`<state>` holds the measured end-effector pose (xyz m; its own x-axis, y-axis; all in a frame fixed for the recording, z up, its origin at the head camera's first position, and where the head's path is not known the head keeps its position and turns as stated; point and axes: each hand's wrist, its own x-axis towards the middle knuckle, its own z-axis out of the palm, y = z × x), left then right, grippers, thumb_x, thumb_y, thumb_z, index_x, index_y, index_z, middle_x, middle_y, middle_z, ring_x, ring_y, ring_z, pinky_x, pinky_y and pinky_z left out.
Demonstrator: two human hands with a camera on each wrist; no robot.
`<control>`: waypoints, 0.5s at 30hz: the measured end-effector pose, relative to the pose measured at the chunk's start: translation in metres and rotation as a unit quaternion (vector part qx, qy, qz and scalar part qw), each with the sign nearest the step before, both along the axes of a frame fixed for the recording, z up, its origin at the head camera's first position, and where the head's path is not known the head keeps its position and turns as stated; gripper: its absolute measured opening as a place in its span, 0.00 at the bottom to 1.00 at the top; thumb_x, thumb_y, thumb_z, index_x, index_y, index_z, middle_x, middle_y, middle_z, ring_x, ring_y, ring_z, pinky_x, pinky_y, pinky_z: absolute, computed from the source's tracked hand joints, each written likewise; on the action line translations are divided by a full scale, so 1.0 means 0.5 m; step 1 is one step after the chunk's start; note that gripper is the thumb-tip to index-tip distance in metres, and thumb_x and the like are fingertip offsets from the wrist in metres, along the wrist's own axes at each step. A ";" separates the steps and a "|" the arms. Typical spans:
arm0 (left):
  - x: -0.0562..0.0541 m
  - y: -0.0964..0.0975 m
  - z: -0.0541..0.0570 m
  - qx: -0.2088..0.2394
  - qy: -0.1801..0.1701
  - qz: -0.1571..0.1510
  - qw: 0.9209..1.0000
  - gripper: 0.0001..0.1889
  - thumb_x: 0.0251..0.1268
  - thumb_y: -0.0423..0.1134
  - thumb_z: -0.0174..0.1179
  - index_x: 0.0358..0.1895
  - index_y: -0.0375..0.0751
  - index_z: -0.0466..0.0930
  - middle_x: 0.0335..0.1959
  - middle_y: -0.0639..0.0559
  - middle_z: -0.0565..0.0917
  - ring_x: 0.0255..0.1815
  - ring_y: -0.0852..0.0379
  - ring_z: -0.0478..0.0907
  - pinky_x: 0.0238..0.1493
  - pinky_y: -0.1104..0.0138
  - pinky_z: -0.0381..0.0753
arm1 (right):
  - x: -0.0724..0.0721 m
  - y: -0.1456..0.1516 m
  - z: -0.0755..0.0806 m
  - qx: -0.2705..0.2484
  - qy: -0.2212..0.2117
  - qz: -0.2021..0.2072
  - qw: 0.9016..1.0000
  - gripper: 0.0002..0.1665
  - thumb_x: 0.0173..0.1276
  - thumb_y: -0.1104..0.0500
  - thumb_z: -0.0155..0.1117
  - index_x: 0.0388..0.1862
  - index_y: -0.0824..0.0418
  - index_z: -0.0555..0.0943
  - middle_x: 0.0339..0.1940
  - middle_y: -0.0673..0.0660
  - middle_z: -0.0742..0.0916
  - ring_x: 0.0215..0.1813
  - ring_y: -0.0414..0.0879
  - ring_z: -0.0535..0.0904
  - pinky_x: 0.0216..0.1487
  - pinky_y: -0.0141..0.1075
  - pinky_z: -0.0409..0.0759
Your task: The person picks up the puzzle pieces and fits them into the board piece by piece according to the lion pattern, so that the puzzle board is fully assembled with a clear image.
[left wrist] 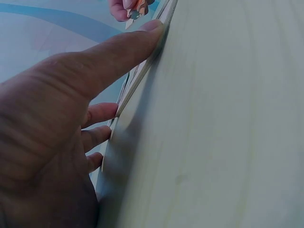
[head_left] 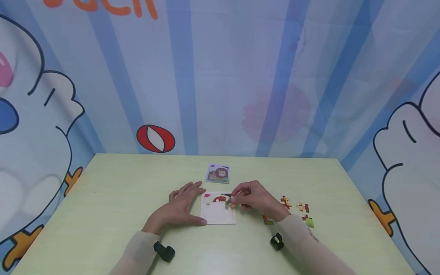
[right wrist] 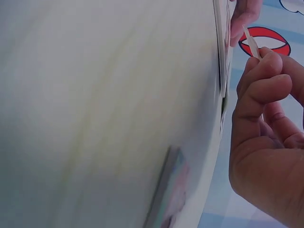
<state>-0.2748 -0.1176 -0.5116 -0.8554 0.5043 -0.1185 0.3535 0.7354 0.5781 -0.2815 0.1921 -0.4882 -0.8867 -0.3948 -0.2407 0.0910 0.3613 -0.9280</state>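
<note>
A square jigsaw board (head_left: 218, 214) lies on the table, with puzzle pieces (head_left: 217, 198) filling its top row and a bare white area below. My left hand (head_left: 183, 206) rests along the board's left side, fingers and thumb extended and touching its edge (left wrist: 140, 75). Between thumb and fingertips, my right hand (head_left: 256, 196) pinches a puzzle piece (head_left: 229, 205) over the board's right side. That piece (right wrist: 251, 42) stands tilted and raised off the board in the right wrist view. Its printed face (left wrist: 137, 11) shows in the left wrist view.
Behind the board lies a small lion picture card (head_left: 218, 173). Several loose pieces (head_left: 303, 207) are spread to the right, one (head_left: 268, 220) partly hidden by my right wrist. A printed curtain (head_left: 227, 76) hangs behind the pale table (head_left: 120, 191).
</note>
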 end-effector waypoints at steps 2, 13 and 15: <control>-0.001 0.001 -0.001 0.000 0.000 0.001 1.000 0.53 0.55 0.63 0.80 0.82 0.52 0.65 0.91 0.53 0.52 0.93 0.41 0.41 0.84 0.31 0.44 | -0.001 -0.007 -0.001 -0.002 -0.001 0.001 1.000 0.13 0.71 0.54 0.77 0.49 0.60 0.89 0.31 0.57 0.91 0.25 0.45 0.75 0.31 0.35 0.74; -0.002 0.001 0.001 -0.006 -0.005 0.006 1.000 0.53 0.54 0.63 0.79 0.82 0.52 0.65 0.92 0.52 0.52 0.93 0.40 0.41 0.84 0.30 0.44 | -0.010 -0.055 -0.003 0.001 0.008 0.013 1.000 0.11 0.71 0.56 0.77 0.46 0.60 0.90 0.28 0.54 0.90 0.21 0.43 0.71 0.28 0.33 0.72; -0.002 -0.001 0.002 -0.004 -0.006 0.005 1.000 0.53 0.54 0.63 0.79 0.82 0.52 0.65 0.92 0.52 0.52 0.93 0.40 0.41 0.84 0.30 0.44 | -0.011 -0.065 -0.004 0.001 0.008 0.015 1.000 0.11 0.70 0.56 0.78 0.46 0.60 0.91 0.28 0.54 0.91 0.21 0.42 0.72 0.28 0.33 0.72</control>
<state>-0.2756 -0.1179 -0.5108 -0.8593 0.4938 -0.1332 0.3384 0.7442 0.5759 -0.2871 0.1596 -0.4902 -0.8783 -0.4210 -0.2267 0.0649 0.3647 -0.9288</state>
